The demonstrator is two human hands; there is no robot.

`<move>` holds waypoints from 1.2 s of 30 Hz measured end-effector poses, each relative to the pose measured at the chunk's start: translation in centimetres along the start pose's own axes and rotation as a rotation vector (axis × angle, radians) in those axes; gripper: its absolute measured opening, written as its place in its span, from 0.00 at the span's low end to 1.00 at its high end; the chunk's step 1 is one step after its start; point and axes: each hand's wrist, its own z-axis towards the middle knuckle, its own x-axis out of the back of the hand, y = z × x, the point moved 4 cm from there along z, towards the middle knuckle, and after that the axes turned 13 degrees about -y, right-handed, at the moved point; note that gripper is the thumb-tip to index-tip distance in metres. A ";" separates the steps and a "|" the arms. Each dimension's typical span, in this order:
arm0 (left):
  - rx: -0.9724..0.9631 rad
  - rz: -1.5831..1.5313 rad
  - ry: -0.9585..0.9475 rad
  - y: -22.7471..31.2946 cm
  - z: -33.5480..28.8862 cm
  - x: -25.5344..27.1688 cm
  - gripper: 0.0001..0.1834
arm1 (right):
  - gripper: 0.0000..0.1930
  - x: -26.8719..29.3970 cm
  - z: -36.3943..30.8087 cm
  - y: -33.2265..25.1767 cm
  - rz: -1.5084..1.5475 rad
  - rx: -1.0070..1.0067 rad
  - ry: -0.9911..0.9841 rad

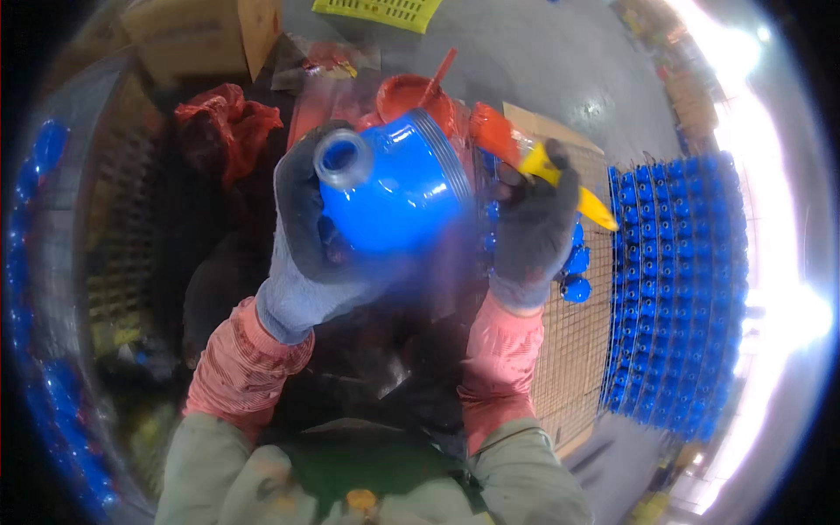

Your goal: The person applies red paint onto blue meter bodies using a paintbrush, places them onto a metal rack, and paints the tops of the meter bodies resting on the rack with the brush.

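Note:
My left hand (297, 206), in a dark-palmed grey glove, is closed around a glossy blue fitting (394, 188) in front of me. The fitting has a bare, round open neck facing left and a ribbed, thread-like band on its right end. To its right, my gloved right hand (538, 227) grips a paintbrush (538, 164) by its yellow handle. Red paint covers the brush head, which points up and left, a little apart from the fitting. Partly hidden behind the fitting is a red paint bowl (394, 90) with a red stick leaning in it.
Wire mesh over cardboard (569, 367) lies to the right, with a few blue fittings (575, 289) on it. Beyond stands a rack packed with blue fittings (674, 289). A crumpled red plastic bag (232, 122), a cardboard box (184, 39) and a yellow crate (385, 10) sit farther off.

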 end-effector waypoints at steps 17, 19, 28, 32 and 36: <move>-0.226 0.474 -0.137 0.4 -0.3 -2.0 0.49 | 0.18 -2.3 -3.8 -8.1 -0.646 0.399 -0.096; -0.196 0.482 -0.162 0.4 -0.3 -2.0 0.52 | 0.18 -2.3 -3.9 -8.1 -0.639 0.403 -0.072; 0.207 -0.300 -0.007 -0.2 0.1 -2.5 0.54 | 0.17 -2.6 -4.1 -7.4 -0.811 0.488 -0.079; 0.379 -0.762 0.013 -1.3 -1.0 -2.3 0.42 | 0.18 -2.3 -3.8 -6.7 -0.713 0.512 -0.135; 0.451 -0.904 -0.083 -2.8 -2.0 -2.0 0.41 | 0.16 -2.1 -3.5 -6.0 -0.545 0.482 -0.111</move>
